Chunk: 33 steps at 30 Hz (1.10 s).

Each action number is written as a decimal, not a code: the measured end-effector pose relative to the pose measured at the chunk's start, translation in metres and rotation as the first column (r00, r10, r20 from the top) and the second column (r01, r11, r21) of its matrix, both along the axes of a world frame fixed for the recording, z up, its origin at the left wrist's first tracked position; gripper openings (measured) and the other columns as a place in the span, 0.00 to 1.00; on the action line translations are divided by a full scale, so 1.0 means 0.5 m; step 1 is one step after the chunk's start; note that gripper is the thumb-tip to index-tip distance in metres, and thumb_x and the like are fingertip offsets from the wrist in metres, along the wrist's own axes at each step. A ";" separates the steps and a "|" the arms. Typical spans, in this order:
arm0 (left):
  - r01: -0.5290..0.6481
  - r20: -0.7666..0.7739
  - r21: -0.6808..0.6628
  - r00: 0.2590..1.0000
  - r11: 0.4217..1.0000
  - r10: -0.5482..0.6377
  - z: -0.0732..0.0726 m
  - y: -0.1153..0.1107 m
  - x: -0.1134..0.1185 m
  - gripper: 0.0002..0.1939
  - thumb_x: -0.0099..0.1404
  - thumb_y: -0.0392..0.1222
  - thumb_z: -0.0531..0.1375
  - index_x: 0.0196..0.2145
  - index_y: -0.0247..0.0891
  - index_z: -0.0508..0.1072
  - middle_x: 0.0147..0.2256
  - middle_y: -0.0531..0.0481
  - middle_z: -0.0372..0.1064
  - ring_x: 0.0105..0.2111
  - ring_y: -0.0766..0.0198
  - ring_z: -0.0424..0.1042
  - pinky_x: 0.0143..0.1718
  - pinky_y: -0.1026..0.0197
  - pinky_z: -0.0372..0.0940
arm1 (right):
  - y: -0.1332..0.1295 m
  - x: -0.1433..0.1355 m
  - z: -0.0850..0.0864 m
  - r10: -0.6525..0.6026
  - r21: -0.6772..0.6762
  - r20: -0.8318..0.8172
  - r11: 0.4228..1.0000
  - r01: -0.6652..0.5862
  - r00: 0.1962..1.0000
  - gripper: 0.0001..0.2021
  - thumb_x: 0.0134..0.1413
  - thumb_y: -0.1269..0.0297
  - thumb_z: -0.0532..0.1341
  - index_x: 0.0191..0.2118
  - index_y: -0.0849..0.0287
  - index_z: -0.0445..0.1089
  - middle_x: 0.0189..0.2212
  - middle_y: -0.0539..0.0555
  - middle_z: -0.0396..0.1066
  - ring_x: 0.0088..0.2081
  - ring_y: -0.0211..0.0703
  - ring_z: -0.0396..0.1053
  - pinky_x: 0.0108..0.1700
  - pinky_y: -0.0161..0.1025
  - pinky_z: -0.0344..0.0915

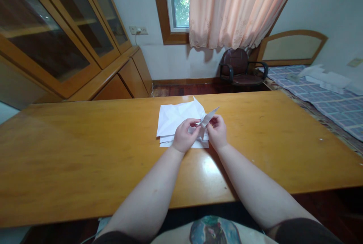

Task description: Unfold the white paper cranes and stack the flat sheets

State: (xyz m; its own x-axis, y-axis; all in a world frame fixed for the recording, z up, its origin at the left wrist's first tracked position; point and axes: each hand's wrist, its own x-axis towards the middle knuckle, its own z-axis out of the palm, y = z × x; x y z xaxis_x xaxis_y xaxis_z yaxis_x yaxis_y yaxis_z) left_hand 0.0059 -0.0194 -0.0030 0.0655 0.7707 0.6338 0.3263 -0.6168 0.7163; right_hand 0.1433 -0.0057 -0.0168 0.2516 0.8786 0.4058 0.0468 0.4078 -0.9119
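Observation:
A folded piece of white paper point(209, 117) is held between both hands, just above the table. Its creased flaps stick up and to the right, and one point hangs down between the hands. My left hand point(185, 135) pinches its left side with thumb and forefinger. On the right side, my right hand point(217, 132) grips it with curled fingers. Beneath and behind them lies a small stack of white sheets point(171, 117), the top one creased and lifted at its far right corner. The hands partly cover this stack.
The sheets lie on a long wooden table point(85, 153). A glass-fronted cabinet point(93, 20) stands at the left. Past the far edge is a brown armchair point(239, 68), below a pink curtain point(227, 9). A bed point(320, 89) with papers on it is at the right.

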 end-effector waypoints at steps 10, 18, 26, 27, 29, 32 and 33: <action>0.066 -0.174 0.195 0.984 0.979 -0.032 0.009 -0.005 -0.007 0.10 0.58 0.33 0.59 0.39 0.42 0.71 0.40 0.48 0.74 0.41 0.62 0.73 0.45 0.57 0.66 | 0.002 0.001 -0.004 0.106 -0.038 -0.163 0.993 -0.113 0.981 0.12 0.43 0.69 0.62 0.39 0.56 0.67 0.35 0.51 0.72 0.38 0.43 0.70 0.45 0.43 0.65; 0.076 -0.278 0.264 0.961 0.962 0.000 0.018 -0.007 -0.010 0.09 0.59 0.32 0.58 0.38 0.41 0.71 0.39 0.50 0.74 0.40 0.64 0.73 0.42 0.58 0.66 | 0.002 0.009 -0.007 0.037 -0.031 -0.093 0.999 -0.040 0.995 0.14 0.37 0.70 0.63 0.36 0.58 0.68 0.32 0.50 0.71 0.34 0.42 0.69 0.41 0.41 0.65; 0.088 -0.261 0.252 0.965 0.964 -0.020 0.017 -0.008 -0.008 0.11 0.59 0.31 0.57 0.39 0.40 0.70 0.37 0.50 0.74 0.38 0.65 0.72 0.42 0.60 0.67 | -0.004 0.007 0.000 0.045 0.012 -0.047 0.999 -0.045 0.998 0.09 0.42 0.67 0.62 0.34 0.58 0.68 0.32 0.51 0.71 0.35 0.42 0.68 0.41 0.40 0.65; 0.079 -0.252 0.248 0.968 0.965 -0.015 0.017 -0.008 -0.008 0.11 0.59 0.31 0.57 0.39 0.40 0.70 0.37 0.49 0.73 0.38 0.65 0.72 0.42 0.60 0.67 | -0.004 0.006 -0.001 0.059 0.014 -0.064 0.998 -0.058 0.996 0.09 0.43 0.67 0.61 0.35 0.58 0.68 0.32 0.51 0.71 0.35 0.42 0.68 0.41 0.40 0.65; 0.052 -0.220 0.237 0.976 0.970 0.002 0.017 -0.009 -0.007 0.10 0.60 0.32 0.57 0.39 0.40 0.70 0.36 0.49 0.73 0.38 0.65 0.71 0.42 0.59 0.67 | -0.003 0.005 -0.004 0.075 0.013 -0.097 0.997 -0.074 0.992 0.08 0.45 0.68 0.60 0.35 0.58 0.69 0.32 0.51 0.71 0.35 0.42 0.68 0.42 0.41 0.64; -0.015 -0.138 0.191 0.990 0.981 0.042 0.013 -0.011 -0.003 0.07 0.60 0.34 0.58 0.37 0.40 0.71 0.34 0.50 0.73 0.36 0.65 0.72 0.41 0.60 0.67 | -0.003 0.003 -0.001 0.066 -0.007 -0.108 0.998 -0.068 0.992 0.08 0.47 0.66 0.60 0.36 0.57 0.69 0.33 0.52 0.72 0.36 0.42 0.69 0.42 0.41 0.65; -0.040 -0.098 0.157 0.994 0.987 0.055 0.012 -0.011 -0.002 0.07 0.60 0.35 0.58 0.37 0.40 0.71 0.34 0.50 0.73 0.35 0.65 0.71 0.40 0.61 0.67 | -0.004 0.003 0.003 0.065 -0.016 -0.109 0.998 -0.068 0.992 0.08 0.48 0.65 0.60 0.37 0.57 0.69 0.33 0.52 0.72 0.36 0.42 0.69 0.41 0.41 0.65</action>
State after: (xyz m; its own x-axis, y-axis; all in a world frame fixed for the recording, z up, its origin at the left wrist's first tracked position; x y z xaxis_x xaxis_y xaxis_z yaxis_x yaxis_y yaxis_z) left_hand 0.0051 -0.0250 0.0028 0.1012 0.6674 0.7377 0.4239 -0.6998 0.5750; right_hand 0.1447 -0.0078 -0.0155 0.2340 0.9026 0.3613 -0.0797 0.3882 -0.9181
